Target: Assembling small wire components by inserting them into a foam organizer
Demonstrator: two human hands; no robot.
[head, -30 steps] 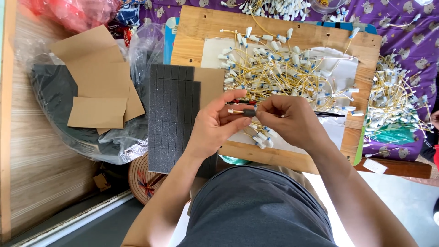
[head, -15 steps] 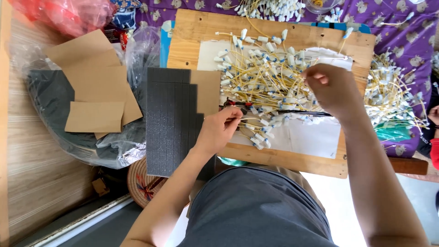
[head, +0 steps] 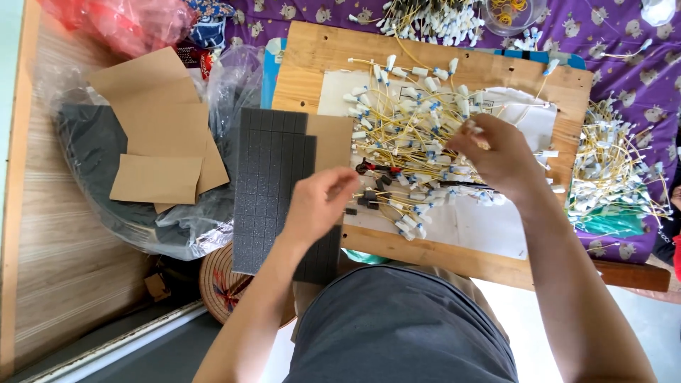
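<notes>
My right hand reaches into the pile of yellow wires with white connectors on the wooden board. Its fingertips pinch one wire's white end. My left hand hovers at the board's left edge, over the grey gridded foam sheet. Its fingers are curled, and whether they hold anything is hidden. Small black foam squares and a red-and-black tool lie just right of the left hand.
Brown cardboard pieces rest on a clear plastic bag of dark sheets at the left. More wire piles lie at the right and top. A clear bowl stands at the back, a woven round item below.
My hands have separated from in front of me. The right hand went up and right into the wire pile. The left hand dropped slightly toward the foam sheet.
</notes>
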